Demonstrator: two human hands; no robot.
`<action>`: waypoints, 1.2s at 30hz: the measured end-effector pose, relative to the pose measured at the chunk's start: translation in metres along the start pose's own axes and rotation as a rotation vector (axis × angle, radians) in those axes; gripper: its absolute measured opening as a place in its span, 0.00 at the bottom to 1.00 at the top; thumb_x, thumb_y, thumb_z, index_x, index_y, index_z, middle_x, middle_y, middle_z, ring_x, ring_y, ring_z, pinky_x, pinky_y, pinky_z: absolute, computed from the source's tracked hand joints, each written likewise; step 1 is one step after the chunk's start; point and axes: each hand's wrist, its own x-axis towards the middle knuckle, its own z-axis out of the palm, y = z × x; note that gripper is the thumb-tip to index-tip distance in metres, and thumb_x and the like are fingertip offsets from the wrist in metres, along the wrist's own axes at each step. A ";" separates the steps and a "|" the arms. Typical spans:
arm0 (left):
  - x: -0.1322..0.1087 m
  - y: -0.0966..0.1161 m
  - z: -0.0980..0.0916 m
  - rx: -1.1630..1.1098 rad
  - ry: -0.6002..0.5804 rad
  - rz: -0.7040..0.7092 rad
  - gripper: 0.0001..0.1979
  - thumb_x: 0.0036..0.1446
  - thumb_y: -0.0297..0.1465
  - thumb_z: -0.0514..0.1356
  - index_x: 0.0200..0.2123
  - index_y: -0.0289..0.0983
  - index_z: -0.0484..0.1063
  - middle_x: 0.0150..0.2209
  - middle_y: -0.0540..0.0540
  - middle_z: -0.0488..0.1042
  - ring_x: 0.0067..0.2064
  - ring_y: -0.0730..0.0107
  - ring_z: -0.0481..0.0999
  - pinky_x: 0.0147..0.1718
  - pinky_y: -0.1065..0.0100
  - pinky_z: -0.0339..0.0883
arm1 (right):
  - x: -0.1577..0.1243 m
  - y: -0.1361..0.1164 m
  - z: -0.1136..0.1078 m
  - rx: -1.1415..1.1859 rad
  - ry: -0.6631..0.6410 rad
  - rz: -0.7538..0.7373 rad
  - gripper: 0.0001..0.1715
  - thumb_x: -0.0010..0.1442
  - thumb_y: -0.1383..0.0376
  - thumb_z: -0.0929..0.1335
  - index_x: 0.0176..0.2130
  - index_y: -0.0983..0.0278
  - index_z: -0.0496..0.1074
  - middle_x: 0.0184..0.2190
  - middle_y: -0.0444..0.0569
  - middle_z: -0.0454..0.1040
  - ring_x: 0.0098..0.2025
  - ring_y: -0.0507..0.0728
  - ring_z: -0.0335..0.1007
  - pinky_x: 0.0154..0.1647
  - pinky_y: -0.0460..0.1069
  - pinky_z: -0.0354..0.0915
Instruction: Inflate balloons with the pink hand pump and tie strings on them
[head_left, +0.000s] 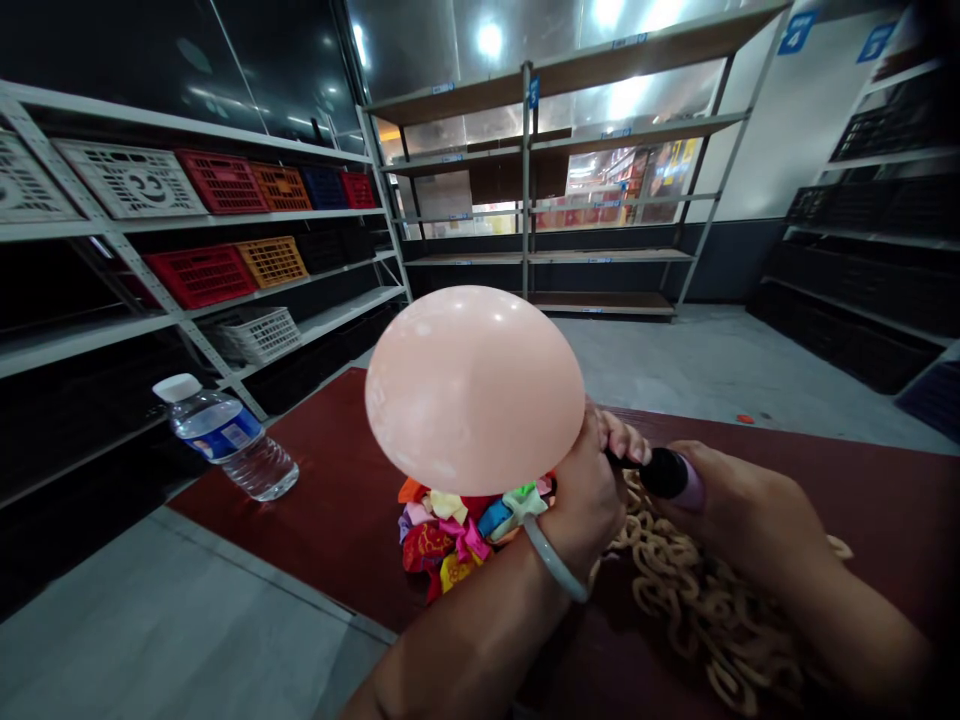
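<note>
A large inflated peach balloon (474,390) fills the middle of the view. My left hand (600,480), with a pale bangle (553,560) on its wrist, is closed around the balloon's neck at the dark tip of a hand pump. My right hand (739,505) is wrapped around the pump's lilac body (691,487), behind its black end (664,473). Below the balloon lies a pile of colourful uninflated balloons (450,535). Under my right hand, a heap of tangled beige loops (697,600) spreads over the table; their kind is unclear.
A water bottle (232,440) with a white cap stands on the left of the dark red table (330,490). Shelves with plastic crates (221,182) line the left wall. A metal rack (527,180) stands at the back, and dark crates (862,215) are stacked at right.
</note>
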 end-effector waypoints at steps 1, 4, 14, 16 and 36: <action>0.003 0.008 0.000 -0.004 -0.008 0.011 0.29 0.55 0.47 0.64 0.18 0.37 0.51 0.15 0.55 0.53 0.18 0.78 0.57 0.22 0.69 0.53 | 0.001 0.002 0.000 0.003 -0.010 0.003 0.24 0.56 0.46 0.68 0.45 0.58 0.72 0.35 0.47 0.78 0.32 0.60 0.75 0.27 0.52 0.63; 0.013 0.040 -0.003 -0.007 0.019 0.091 0.29 0.55 0.48 0.63 0.19 0.37 0.50 0.15 0.56 0.51 0.17 0.79 0.56 0.21 0.70 0.52 | 0.002 0.013 -0.001 -0.032 -0.035 0.020 0.23 0.55 0.47 0.68 0.44 0.57 0.72 0.35 0.47 0.79 0.33 0.61 0.76 0.27 0.52 0.63; 0.022 0.065 -0.004 -0.019 0.093 0.172 0.30 0.56 0.50 0.61 0.19 0.38 0.49 0.15 0.57 0.48 0.16 0.79 0.53 0.19 0.71 0.50 | -0.001 0.023 -0.006 -0.109 -0.054 0.031 0.22 0.55 0.48 0.67 0.44 0.58 0.72 0.39 0.52 0.79 0.33 0.62 0.75 0.27 0.54 0.63; 0.017 0.046 -0.002 -0.023 0.090 0.113 0.29 0.57 0.50 0.60 0.19 0.38 0.49 0.15 0.57 0.48 0.16 0.79 0.53 0.20 0.71 0.51 | -0.002 0.017 -0.005 -0.116 -0.047 0.007 0.24 0.56 0.48 0.67 0.47 0.59 0.71 0.39 0.51 0.79 0.32 0.62 0.75 0.27 0.54 0.62; 0.021 0.056 -0.005 -0.005 0.071 0.122 0.28 0.57 0.49 0.61 0.20 0.38 0.52 0.16 0.57 0.51 0.17 0.78 0.56 0.22 0.69 0.54 | 0.006 0.021 -0.011 -0.023 -0.095 0.081 0.16 0.56 0.51 0.67 0.39 0.57 0.73 0.34 0.50 0.79 0.31 0.62 0.76 0.24 0.53 0.61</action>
